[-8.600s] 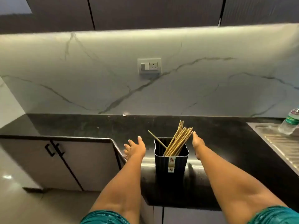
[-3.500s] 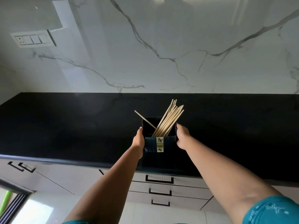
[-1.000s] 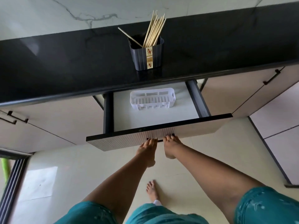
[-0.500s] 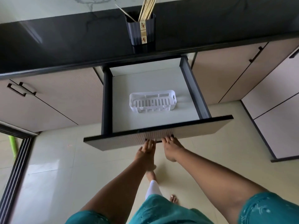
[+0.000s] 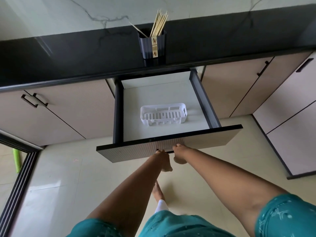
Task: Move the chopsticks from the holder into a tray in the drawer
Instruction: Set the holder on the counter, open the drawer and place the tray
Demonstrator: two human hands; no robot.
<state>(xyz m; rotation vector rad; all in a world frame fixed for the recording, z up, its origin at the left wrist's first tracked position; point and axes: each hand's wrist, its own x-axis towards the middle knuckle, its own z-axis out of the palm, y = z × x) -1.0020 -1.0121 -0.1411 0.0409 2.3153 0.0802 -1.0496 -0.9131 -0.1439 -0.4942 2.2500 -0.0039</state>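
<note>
The chopsticks (image 5: 159, 23) are seen upright in the dark holder (image 5: 152, 45) on the black tabletop (image 5: 68, 53), lower ends hidden. Below, the white tray (image 5: 163, 115) is seen in the pulled-out drawer (image 5: 171, 147). The left hand (image 5: 162, 157) and right hand (image 5: 179, 153) are curled at the drawer handle; fingertips are hidden, so the grip cannot be told.

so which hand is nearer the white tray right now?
Right, narrowly. The right hand is at the drawer front just below the white tray; the left hand sits beside it, slightly lower and further left.
</note>
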